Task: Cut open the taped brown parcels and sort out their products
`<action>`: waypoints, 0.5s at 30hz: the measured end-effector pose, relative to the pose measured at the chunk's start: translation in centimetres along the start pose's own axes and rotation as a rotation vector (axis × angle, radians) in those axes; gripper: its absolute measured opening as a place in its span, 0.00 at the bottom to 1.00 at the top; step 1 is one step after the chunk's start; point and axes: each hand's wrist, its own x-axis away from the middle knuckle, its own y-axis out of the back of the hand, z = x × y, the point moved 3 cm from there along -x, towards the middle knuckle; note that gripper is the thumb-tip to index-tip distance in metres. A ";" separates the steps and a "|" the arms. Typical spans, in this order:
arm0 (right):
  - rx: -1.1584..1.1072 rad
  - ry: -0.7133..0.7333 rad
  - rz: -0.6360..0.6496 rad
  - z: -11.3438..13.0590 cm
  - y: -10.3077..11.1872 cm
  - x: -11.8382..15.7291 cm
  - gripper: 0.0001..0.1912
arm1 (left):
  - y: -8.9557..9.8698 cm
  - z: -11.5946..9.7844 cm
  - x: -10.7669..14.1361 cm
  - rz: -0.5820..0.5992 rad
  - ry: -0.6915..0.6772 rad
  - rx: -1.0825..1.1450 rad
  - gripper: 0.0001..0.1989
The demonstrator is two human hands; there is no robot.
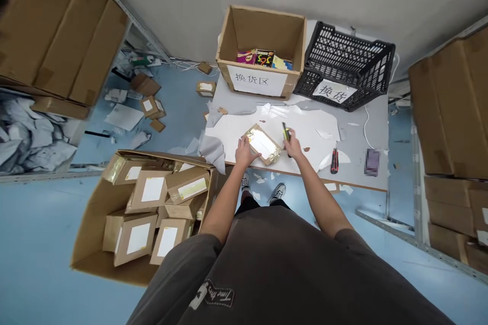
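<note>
On the table lies a small taped cardboard box [262, 143] with a white label on top and shiny tape at its ends. My left hand [245, 152] grips its left end, thumb along the near edge and fingers on the far side. In my right hand [293, 145] is a yellow and black box cutter [285, 132], held just right of the box and pointing away from me. The fingers are wrapped round its handle. Whether its blade is out is too small to tell. A red and black utility knife [334, 161] rests farther right on the table.
A cardboard carton [257, 81] holding colourful packs and a black plastic crate [345, 66] stand at the table's back. At the right lies a blurred purple item [372, 162]. Paper scraps litter the tabletop [358, 137]. A large carton [89, 233] of labelled boxes sits at lower left.
</note>
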 end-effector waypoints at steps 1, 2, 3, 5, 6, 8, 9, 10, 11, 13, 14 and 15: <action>0.028 0.071 0.057 2.8 -1.0 -0.3 0.33 | 0.0 -0.1 0.1 0.004 -0.004 0.013 0.63; 0.077 0.132 0.112 5.5 -2.1 -0.6 0.31 | 0.0 -0.2 0.2 0.006 -0.012 0.024 0.63; 0.143 0.170 0.159 7.7 -3.1 -0.9 0.29 | 0.0 -0.2 0.3 0.005 -0.022 0.035 0.63; 0.302 0.178 0.241 11.0 -4.9 -1.3 0.27 | 0.0 -0.2 0.5 0.004 -0.035 0.053 0.61; 0.376 0.164 0.268 12.0 -5.4 -1.5 0.27 | 0.0 -0.1 0.6 0.005 -0.038 0.061 0.61; 0.493 0.135 0.301 13.2 -5.8 -1.8 0.27 | 0.1 0.0 0.7 0.010 -0.042 0.077 0.60; 0.536 0.130 0.307 13.5 -5.7 -1.9 0.26 | 0.1 0.0 0.7 0.010 -0.044 0.087 0.60; 0.572 0.131 0.313 13.9 -5.5 -2.0 0.26 | 0.1 0.0 0.7 0.010 -0.047 0.098 0.60; 0.606 0.137 0.323 14.2 -5.4 -2.2 0.26 | 0.1 0.0 0.8 0.010 -0.048 0.110 0.60; 0.676 0.151 0.351 14.9 -5.1 -2.4 0.26 | 0.1 0.0 0.9 0.018 -0.042 0.130 0.61; 0.709 0.155 0.368 15.3 -5.1 -2.6 0.26 | 0.1 0.0 1.0 0.025 -0.036 0.134 0.61; 0.734 0.159 0.393 15.7 -5.2 -2.7 0.28 | 0.1 0.0 1.1 0.031 -0.026 0.133 0.60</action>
